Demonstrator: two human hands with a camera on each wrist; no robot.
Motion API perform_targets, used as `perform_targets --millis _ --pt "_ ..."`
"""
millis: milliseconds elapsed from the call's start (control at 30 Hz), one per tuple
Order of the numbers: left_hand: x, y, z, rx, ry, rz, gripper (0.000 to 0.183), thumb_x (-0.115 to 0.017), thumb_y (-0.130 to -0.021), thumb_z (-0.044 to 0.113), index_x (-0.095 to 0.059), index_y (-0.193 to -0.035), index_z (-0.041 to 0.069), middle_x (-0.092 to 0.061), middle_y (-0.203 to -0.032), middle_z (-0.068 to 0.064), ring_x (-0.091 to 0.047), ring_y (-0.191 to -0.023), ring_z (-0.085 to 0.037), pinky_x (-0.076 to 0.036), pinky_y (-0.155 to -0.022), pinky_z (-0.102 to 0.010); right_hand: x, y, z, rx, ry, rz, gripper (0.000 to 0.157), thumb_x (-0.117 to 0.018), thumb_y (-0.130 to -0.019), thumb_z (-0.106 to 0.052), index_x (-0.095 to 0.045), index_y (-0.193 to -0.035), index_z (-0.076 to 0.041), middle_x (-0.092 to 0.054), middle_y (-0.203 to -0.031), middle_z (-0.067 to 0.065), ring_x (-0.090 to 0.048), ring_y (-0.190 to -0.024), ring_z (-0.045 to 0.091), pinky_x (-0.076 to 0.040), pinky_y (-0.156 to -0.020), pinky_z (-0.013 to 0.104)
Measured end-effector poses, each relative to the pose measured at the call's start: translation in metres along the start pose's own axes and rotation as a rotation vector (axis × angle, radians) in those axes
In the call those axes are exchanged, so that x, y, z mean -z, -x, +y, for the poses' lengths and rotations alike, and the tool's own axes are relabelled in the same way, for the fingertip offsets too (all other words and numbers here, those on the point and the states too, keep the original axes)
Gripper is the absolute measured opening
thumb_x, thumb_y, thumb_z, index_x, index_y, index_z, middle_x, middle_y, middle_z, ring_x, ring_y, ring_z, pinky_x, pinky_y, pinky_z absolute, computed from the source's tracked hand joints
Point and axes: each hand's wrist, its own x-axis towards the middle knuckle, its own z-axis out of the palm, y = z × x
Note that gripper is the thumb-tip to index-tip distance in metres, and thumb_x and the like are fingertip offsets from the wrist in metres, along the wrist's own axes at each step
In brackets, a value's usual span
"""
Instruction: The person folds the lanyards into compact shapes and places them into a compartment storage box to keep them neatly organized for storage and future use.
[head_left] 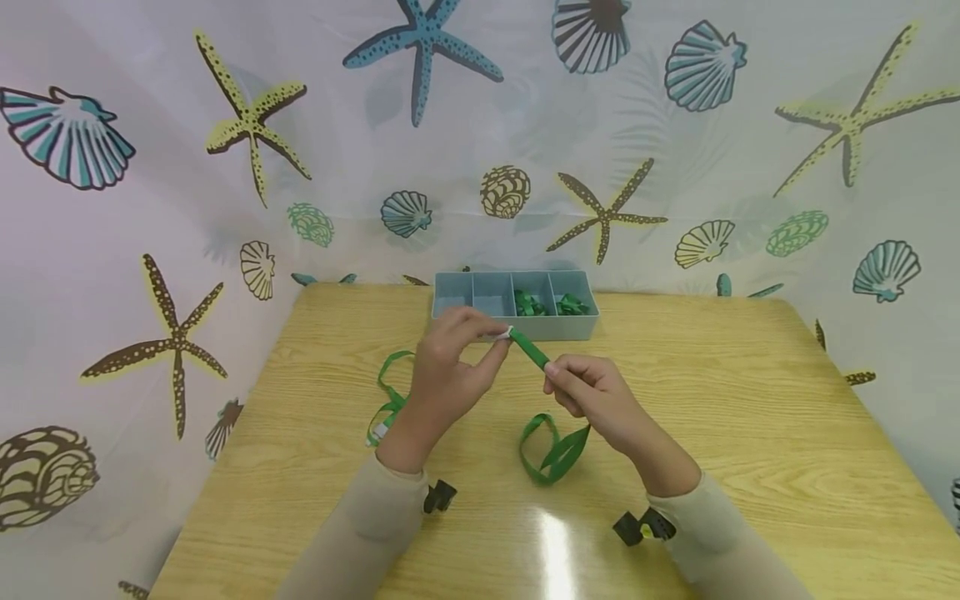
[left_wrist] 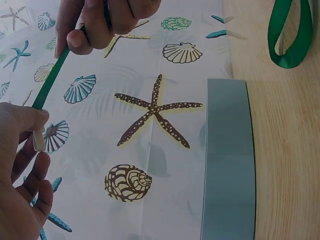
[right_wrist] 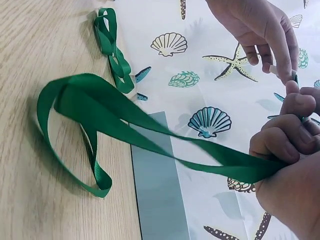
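Observation:
Between the two hands a green ribbon (head_left: 531, 348) is stretched taut. At its far end, my left hand (head_left: 450, 367) pinches a small white piece (left_wrist: 39, 140) between thumb and fingertips. My right hand (head_left: 596, 396) grips the ribbon a short way along, fingers curled round it. From the right hand the rest of the ribbon falls in a loose loop onto the table, seen large in the right wrist view. A second green ribbon (right_wrist: 105, 40) lies loosely looped on the table, partly hidden behind the left wrist in the head view.
Beyond the hands, a grey-blue divided box (head_left: 525, 329) stands at the table's back edge. Its two right compartments hold folded green ribbons (head_left: 572, 306). A cloth (head_left: 450, 183) printed with shells and starfish hangs behind the wooden table (head_left: 750, 417).

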Motion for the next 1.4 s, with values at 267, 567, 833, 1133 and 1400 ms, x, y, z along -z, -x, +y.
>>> perform_targets --millis 267,567,833,1133,1400 --pt "0.005 -0.005 -0.006 0.058 -0.028 0.131 0.006 -0.082 -0.091 0.005 -0.081 -0.097 0.006 -0.073 -0.094 -0.008 -0.068 -0.087 -0.024 -0.057 -0.082 -0.038 0.006 0.002 0.001 0.009 0.016 0.020 0.031 -0.049 -0.113 -0.010 -0.066 -0.087 -0.008 -0.033 -0.056 0.005 -0.026 -0.048 0.022 -0.026 -0.046 0.034" --pt "0.011 -0.007 -0.010 0.112 0.004 0.222 0.005 -0.081 -0.092 0.005 -0.081 -0.097 0.006 -0.075 -0.094 -0.010 -0.068 -0.087 -0.027 -0.055 -0.082 -0.038 0.014 0.007 -0.003 0.004 0.028 0.032 0.031 -0.050 -0.113 -0.010 -0.066 -0.086 -0.012 -0.033 -0.056 0.002 -0.026 -0.048 0.020 -0.025 -0.045 0.034" --pt "0.012 -0.007 -0.015 0.124 0.022 0.243 0.005 -0.081 -0.091 0.003 -0.080 -0.094 0.006 -0.075 -0.092 -0.009 -0.067 -0.086 -0.026 -0.053 -0.082 -0.035 0.020 0.010 -0.006 0.000 0.092 0.113 0.031 -0.054 -0.111 -0.009 -0.067 -0.083 -0.009 -0.037 -0.062 -0.001 -0.027 -0.054 0.022 -0.032 -0.053 0.034" --pt "0.017 -0.006 -0.019 0.156 0.023 0.285 0.005 -0.080 -0.091 0.003 -0.081 -0.096 0.003 -0.075 -0.093 -0.011 -0.066 -0.086 -0.027 -0.052 -0.082 -0.031 0.029 0.015 -0.010 -0.020 0.073 0.137 0.029 -0.051 -0.113 -0.011 -0.070 -0.092 -0.012 -0.032 -0.060 0.002 -0.023 -0.054 0.024 -0.028 -0.051 0.034" --pt "0.019 -0.003 -0.020 0.197 0.031 0.271 0.006 -0.080 -0.091 0.002 -0.081 -0.096 0.004 -0.075 -0.093 -0.011 -0.065 -0.087 -0.028 -0.051 -0.082 -0.031 0.035 0.019 -0.018 -0.010 0.088 0.171 0.029 -0.050 -0.113 -0.012 -0.069 -0.092 -0.009 -0.031 -0.061 0.003 -0.023 -0.055 0.025 -0.029 -0.054 0.035"
